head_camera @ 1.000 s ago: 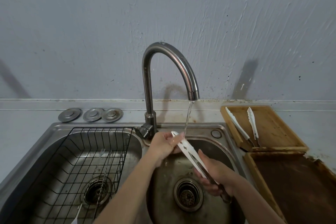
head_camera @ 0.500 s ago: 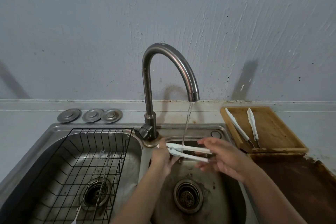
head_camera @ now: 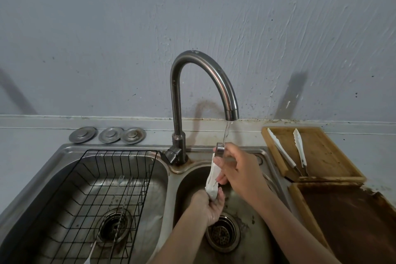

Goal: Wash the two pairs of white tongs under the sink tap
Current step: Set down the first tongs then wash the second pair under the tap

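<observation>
Head view: my tongs (head_camera: 212, 180) stand nearly upright, metal end up under the tap (head_camera: 205, 75). Right hand (head_camera: 237, 169) grips the top; left hand (head_camera: 211, 207) cups the white tips.

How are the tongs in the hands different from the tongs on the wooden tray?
The held tongs stand nearly upright under running water, arms pressed together; the tray tongs lie flat and dry-looking, arms spread apart. The right hand and left hand grip the first; nothing touches the second. Both are white.

left hand (head_camera: 211, 207): low, fingers curled, gripping | right hand (head_camera: 237, 169): above, gripping
</observation>
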Motion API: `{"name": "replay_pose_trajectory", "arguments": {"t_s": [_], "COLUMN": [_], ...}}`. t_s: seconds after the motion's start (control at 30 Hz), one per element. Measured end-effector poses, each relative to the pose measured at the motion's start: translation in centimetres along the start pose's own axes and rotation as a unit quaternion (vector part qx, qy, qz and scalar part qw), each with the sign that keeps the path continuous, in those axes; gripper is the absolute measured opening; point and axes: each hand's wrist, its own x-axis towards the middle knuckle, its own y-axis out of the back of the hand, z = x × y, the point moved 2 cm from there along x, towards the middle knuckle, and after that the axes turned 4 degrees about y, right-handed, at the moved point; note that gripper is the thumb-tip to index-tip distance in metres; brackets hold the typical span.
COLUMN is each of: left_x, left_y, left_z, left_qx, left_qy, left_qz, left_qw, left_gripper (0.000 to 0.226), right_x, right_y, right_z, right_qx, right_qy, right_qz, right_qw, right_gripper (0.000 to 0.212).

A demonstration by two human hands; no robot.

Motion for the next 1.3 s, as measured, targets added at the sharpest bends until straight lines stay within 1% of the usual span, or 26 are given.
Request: {"name": "replay_pose_trajectory", "arguments": {"t_s": [0.1, 0.2, 0.23, 0.3, 0.37, 0.43, 0.47, 0.53, 0.57, 0.6, 0.63, 0.7, 0.77, 0.8, 0.83, 0.87, 0.93, 1.0, 1.03, 1.07, 1.17, 1.23, 1.3], "left_x": [0.2, 0.2, 0.2, 0.0, -0.4, -0.8, -1.1, -1.8, -2.0, -2.2, -2.3, -2.3, -2.7, -2.8, -3.0, -3.2, -3.9, -4.0, -3.9, -3.8, -3.3, -2.9, -2.9], "left_y": [0.0, -0.1, 0.0, 0.2, 0.3, 0.2, 0.0, -0.3, -0.4, -0.5, -0.4, 0.0, 0.1, 0.2, 0.3, 0.4, 0.6, 0.5, 0.3, 0.0, -0.2, 0.2, 0.1], "left_z": [-0.2, -0.1, 0.3, 1.3, 2.8, 4.1, 4.5, 5.2, 5.5, 5.7, 5.9, 6.4, 6.7, 6.9, 7.1, 7.4, 8.0, 8.7, 9.2, 9.4, 9.7, 10.0, 10.5], "left_qx": [-0.003, 0.001, 0.007, 0.031, 0.074, 0.129, 0.154, 0.196, 0.219, 0.242, 0.268, 0.311, 0.331, 0.35, 0.378, 0.4, 0.437, 0.484, 0.496, 0.499, 0.492, 0.49, 0.505], "left_qy": [0.0, -0.017, -0.034, -0.091, -0.163, -0.234, -0.261, -0.305, -0.324, -0.339, -0.352, -0.365, -0.369, -0.386, -0.415, -0.452, -0.515, -0.541, -0.548, -0.557, -0.585, -0.589, -0.587], "left_qz": [-0.003, -0.006, -0.003, 0.014, 0.035, 0.051, 0.059, 0.08, 0.086, 0.086, 0.087, 0.088, 0.1, 0.124, 0.159, 0.188, 0.221, 0.232, 0.234, 0.234, 0.241, 0.27, 0.295], "left_qw": [1.0, 1.0, 0.999, 0.995, 0.983, 0.962, 0.951, 0.928, 0.916, 0.905, 0.893, 0.873, 0.863, 0.844, 0.812, 0.775, 0.703, 0.648, 0.632, 0.622, 0.598, 0.583, 0.559], "left_gripper": [0.032, 0.029, 0.028, 0.028, 0.026, 0.025, 0.026, 0.031, 0.031, 0.031, 0.031, 0.034, 0.033, 0.036, 0.044, 0.054, 0.067, 0.065, 0.059, 0.052, 0.027, 0.02, 0.015], "right_x": [-0.1, -0.2, -0.2, 0.0, 0.0, -0.1, -0.3, -0.5, -0.5, -0.6, -0.6, -1.0, -1.6, -2.0, -2.4, -2.8, -3.3, -3.7, -3.9, -3.9, -3.8, -3.9, -4.3], "right_y": [0.2, 0.6, 0.9, 2.0, 2.9, 2.8, 2.3, 0.5, -0.4, -1.3, -2.1, -2.9, -3.2, -3.4, -3.5, -3.7, -3.8, -3.9, -3.7, -3.5, -2.9, -2.6, -2.4], "right_z": [0.1, 0.0, 0.0, -0.1, -0.3, -0.8, -0.9, -0.6, -0.1, 0.5, 1.2, 2.7, 4.2, 4.8, 5.2, 5.4, 5.4, 5.2, 5.1, 4.9, 4.7, 4.8, 5.2], "right_qx": [0.014, 0.015, -0.012, -0.105, -0.183, -0.262, -0.31, -0.42, -0.464, -0.485, -0.486, -0.447, -0.347, -0.266, -0.18, -0.104, 0.037, 0.18, 0.223, 0.243, 0.279, 0.271, 0.247], "right_qy": [-0.004, -0.001, 0.002, 0.01, 0.024, 0.058, 0.085, 0.137, 0.143, 0.132, 0.109, 0.05, -0.029, -0.073, -0.119, -0.156, -0.222, -0.285, -0.295, -0.288, -0.251, -0.238, -0.235], "right_qz": [0.004, 0.0, -0.004, -0.02, -0.07, -0.128, -0.144, -0.158, -0.165, -0.173, -0.182, -0.183, -0.179, -0.175, -0.168, -0.156, -0.121, -0.094, -0.094, -0.098, -0.107, -0.108, -0.103], "right_qw": [1.0, 1.0, 1.0, 0.994, 0.98, 0.955, 0.936, 0.883, 0.859, 0.847, 0.848, 0.874, 0.92, 0.945, 0.962, 0.97, 0.967, 0.937, 0.924, 0.921, 0.921, 0.927, 0.934], "right_gripper": [0.032, 0.023, 0.02, 0.017, 0.019, 0.022, 0.028, 0.043, 0.047, 0.047, 0.044, 0.039, 0.033, 0.031, 0.031, 0.033, 0.039, 0.042, 0.044, 0.045, 0.048, 0.047, 0.046]}}
